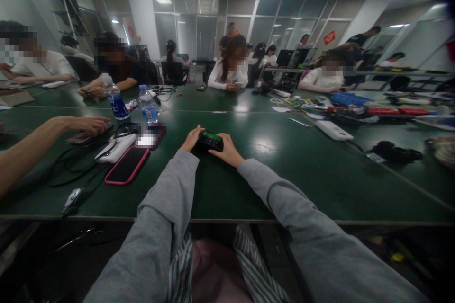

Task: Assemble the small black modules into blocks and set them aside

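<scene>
A dark smartphone (210,141) with a partly green screen is held between my two hands, just over the green table (227,184). My left hand (192,139) grips its left end, fingers closed round the edge. Around the right end my right hand (229,150) is closed, its thumb lying near the screen. Both my arms reach forward in grey sleeves. Left of my hands lies another phone (128,164) in a pink case, screen dark. The undersides of the held phone and most of my fingertips are hidden.
Two plastic bottles, one with a blue label (116,99) and one clearer (148,106), stand at left. A white power strip (115,147) lies among black cables. A neighbour's hand (88,125) rests over a phone. Tools and wires (302,104) crowd the right; several people sit beyond.
</scene>
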A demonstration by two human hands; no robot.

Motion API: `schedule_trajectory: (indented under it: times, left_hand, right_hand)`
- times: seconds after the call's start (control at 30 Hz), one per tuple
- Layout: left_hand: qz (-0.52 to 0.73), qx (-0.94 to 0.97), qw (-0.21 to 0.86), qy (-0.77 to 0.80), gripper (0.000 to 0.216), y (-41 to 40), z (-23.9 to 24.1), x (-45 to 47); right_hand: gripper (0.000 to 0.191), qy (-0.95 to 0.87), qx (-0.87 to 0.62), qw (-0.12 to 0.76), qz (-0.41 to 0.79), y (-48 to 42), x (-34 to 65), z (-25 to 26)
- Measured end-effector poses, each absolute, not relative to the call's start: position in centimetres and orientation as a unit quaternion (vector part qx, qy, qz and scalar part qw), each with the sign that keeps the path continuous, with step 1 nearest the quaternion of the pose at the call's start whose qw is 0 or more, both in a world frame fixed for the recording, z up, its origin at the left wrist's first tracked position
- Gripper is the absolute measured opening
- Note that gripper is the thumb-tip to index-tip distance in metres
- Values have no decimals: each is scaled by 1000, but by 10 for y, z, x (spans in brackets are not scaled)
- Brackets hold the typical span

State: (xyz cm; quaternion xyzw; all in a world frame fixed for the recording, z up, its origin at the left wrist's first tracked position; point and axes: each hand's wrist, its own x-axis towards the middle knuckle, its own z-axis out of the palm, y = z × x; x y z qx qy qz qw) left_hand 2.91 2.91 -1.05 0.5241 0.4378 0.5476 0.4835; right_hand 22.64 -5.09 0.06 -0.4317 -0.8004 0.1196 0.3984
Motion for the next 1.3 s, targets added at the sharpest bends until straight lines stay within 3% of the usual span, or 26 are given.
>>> schedule_trajectory:
  times: [0.37,0.7,1.3]
  left_hand:
    - [545,542,471,433,58,39,-19,28]
    - [547,538,463,444,46,31,-14,28]
    - [519,520,499,460,23,20,1,29]
  right_hand:
    - [81,-798,-451,384,106,-50,228,-2]
    - [55,-803,-483,345,54,-58,227,6]
    - [53,-799,-489,346,51,-59,226,6]
